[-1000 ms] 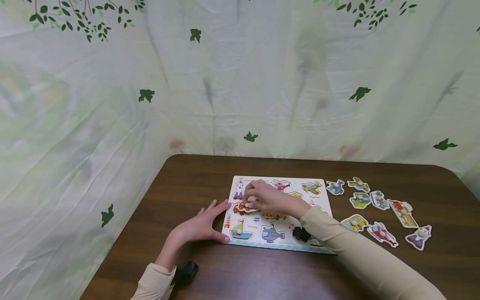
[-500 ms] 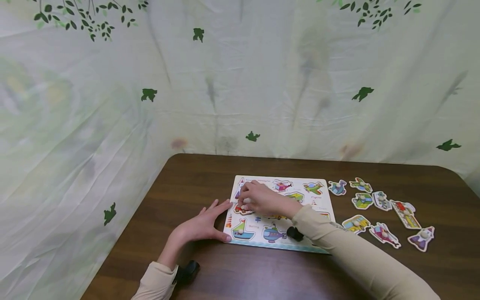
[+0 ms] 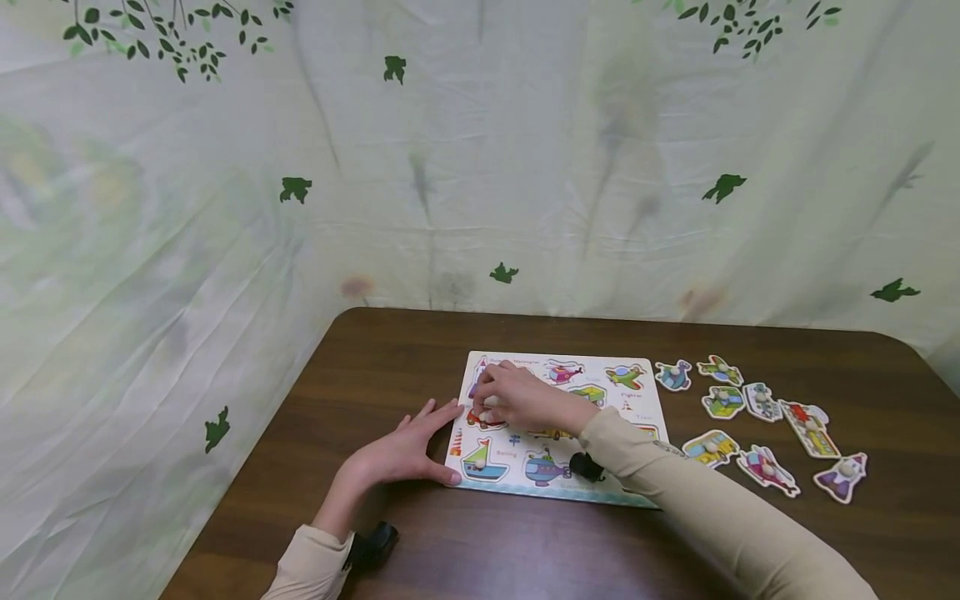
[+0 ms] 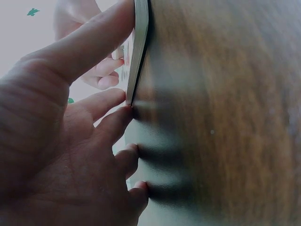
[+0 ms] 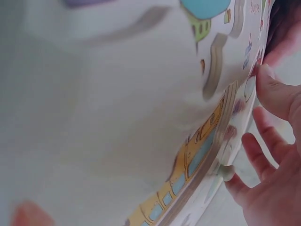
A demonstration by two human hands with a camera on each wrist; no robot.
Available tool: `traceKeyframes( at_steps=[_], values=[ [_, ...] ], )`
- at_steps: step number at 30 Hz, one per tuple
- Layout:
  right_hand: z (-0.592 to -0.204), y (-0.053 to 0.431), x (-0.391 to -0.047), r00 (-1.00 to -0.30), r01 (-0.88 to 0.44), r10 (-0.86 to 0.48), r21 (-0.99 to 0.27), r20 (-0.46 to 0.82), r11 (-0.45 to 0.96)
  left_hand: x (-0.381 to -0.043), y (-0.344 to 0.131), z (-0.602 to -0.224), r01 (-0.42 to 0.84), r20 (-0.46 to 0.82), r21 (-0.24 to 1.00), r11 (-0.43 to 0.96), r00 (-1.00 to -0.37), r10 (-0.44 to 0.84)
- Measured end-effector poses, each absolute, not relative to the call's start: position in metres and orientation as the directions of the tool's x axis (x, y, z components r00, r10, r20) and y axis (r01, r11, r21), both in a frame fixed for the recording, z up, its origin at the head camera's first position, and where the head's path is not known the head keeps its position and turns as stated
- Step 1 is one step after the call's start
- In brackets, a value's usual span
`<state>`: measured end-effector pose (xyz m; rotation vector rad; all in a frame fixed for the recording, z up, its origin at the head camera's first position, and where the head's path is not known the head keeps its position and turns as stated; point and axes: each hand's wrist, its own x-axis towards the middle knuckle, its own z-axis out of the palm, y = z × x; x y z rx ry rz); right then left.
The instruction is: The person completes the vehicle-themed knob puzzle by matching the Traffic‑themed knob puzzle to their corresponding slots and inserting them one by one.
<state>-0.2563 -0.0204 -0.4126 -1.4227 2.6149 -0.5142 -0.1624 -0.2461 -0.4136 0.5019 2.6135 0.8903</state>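
Note:
In the head view, a white wooden peg puzzle board (image 3: pixel 536 492) printed with vehicles lies on the table. My left hand (image 3: pixel 397 450) rests at its left edge, fingers spread, with the thumb at the near left corner. In the left wrist view, the thumb and index fingertip touch the edge of the board (image 4: pixel 138 56). My right hand (image 3: pixel 528 397) reaches over the board's left part and pinches a red car puzzle piece (image 3: pixel 482 423) at its slot, partly covered by the fingers. A sailboat (image 3: pixel 483 463) and a blue submarine (image 3: pixel 546 468) show in the near row.
Loose puzzle pieces lie right of the board, among them a blue one (image 3: pixel 673 376), a yellow one (image 3: pixel 711 448), a pink one (image 3: pixel 768 471) and a purple one (image 3: pixel 841 477). A printed curtain (image 3: pixel 525 167) hangs behind the brown table (image 3: pixel 510 550).
My right hand has shifted slightly left with the red car piece, which now lies closer to the board's left edge. The left hand keeps its place.

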Motion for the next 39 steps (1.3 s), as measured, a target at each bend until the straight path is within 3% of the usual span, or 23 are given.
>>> traceKeyframes(
  at_steps=[9, 16, 30, 39],
  values=[
    [-0.409, -0.018, -0.257, -0.592, -0.735, -0.804, -0.442, 0.05, 0.514, -0.162, -0.245, -0.412, 0.217, -0.202, 0.635, 0.742, -0.88, 0.43],
    [-0.407, -0.014, -0.252, -0.62, -0.711, -0.784, -0.44, 0.024, 0.549, -0.162, -0.244, -0.412, 0.219, -0.2, 0.638, 0.739, -0.878, 0.434],
    [-0.381, 0.028, -0.231, -0.635, -0.682, -0.757, -0.572, 0.155, 0.456, -0.163, -0.245, -0.414, 0.203, -0.219, 0.63, 0.75, -0.88, 0.422],
    [-0.373, 0.063, -0.222, -0.693, -0.641, -0.686, -0.624, 0.22, 0.447, -0.163, -0.247, -0.415, 0.208, -0.207, 0.631, 0.747, -0.883, 0.421]
  ],
)
